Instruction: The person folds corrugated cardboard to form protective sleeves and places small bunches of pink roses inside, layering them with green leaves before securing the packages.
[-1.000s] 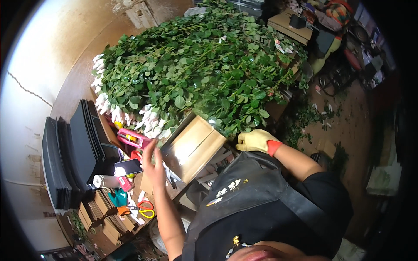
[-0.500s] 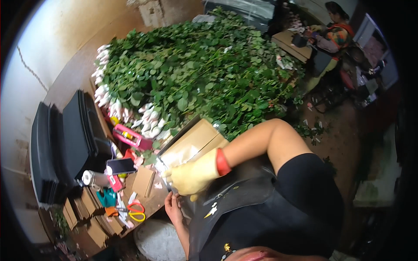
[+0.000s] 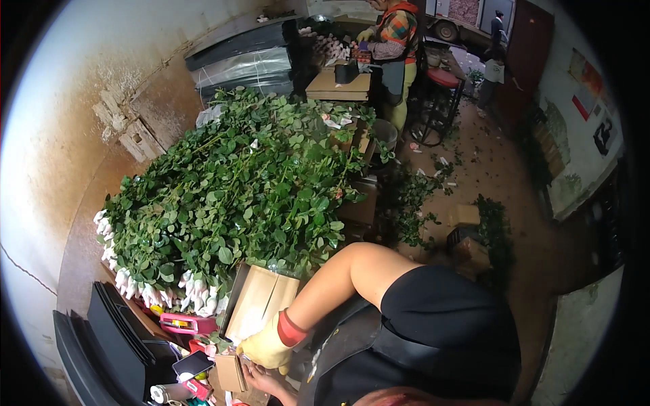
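Note:
My right hand (image 3: 265, 346), in a pale yellow glove with a red cuff, is at the near end of a tan cardboard trough (image 3: 252, 302) with a dark side. Its fingers are curled, and whatever they grip is hidden. Just below it, my bare left hand (image 3: 264, 380) reaches up with its fingertips against the glove; anything pinched there is too small to make out. Beside both hands lies a stack of small cardboard pieces (image 3: 231, 373). Beyond the trough spreads a large pile of leafy flower stems (image 3: 230, 183), their pale pink-and-white wrapped heads (image 3: 196, 292) along the near left edge.
A phone (image 3: 193, 364), pink tape dispenser (image 3: 186, 323) and silver-white cylinder (image 3: 169, 393) lie at the left near black folded sheets (image 3: 112, 331). At the back, a person (image 3: 394, 51) stands at another bench. Fallen leaves (image 3: 413, 203) litter the floor on the right.
The view has swung right and up, so the bench sits lower and more of the room shows. Both hands stay together at the trough's near end.

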Demonstrator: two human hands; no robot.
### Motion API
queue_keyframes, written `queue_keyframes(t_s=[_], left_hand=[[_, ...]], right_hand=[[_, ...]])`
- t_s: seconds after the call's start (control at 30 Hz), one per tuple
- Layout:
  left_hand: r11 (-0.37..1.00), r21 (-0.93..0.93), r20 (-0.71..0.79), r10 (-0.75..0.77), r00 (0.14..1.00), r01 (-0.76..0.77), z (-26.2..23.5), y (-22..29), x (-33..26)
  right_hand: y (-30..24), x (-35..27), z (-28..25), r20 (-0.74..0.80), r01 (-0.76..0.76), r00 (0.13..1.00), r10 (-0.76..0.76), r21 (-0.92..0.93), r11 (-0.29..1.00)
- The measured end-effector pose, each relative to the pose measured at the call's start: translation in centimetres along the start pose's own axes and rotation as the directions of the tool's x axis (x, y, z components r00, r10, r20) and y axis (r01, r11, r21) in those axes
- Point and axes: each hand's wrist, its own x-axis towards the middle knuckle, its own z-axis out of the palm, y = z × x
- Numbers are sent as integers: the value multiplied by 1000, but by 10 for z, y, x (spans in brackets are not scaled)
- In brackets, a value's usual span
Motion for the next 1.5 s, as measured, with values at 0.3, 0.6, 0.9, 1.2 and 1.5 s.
queue_keyframes(t_s=[0.3,0.6,0.9,1.2,1.5], left_hand=[[995,35,33,87,996,-88,-36,-15,8],[997,-22,341,-66,938,78,19,3,7],[978,-36,744,162,648,-204,123,129,-78],[569,-451,845,521,-123,-688,215,189,-161],[874,-144,989,116,-88,-464,301,116,-202]], right_hand=[[14,13,-2,-348,168,926,-148,27,985],[-65,-77,-142,-617,-56,733,287,366,929],[-132,-255,-94,162,685,373,913,616,-389],[-162,-270,-189,-281,864,-27,959,477,164],[-209,-336,-188,-253,464,-553,794,698,545]])
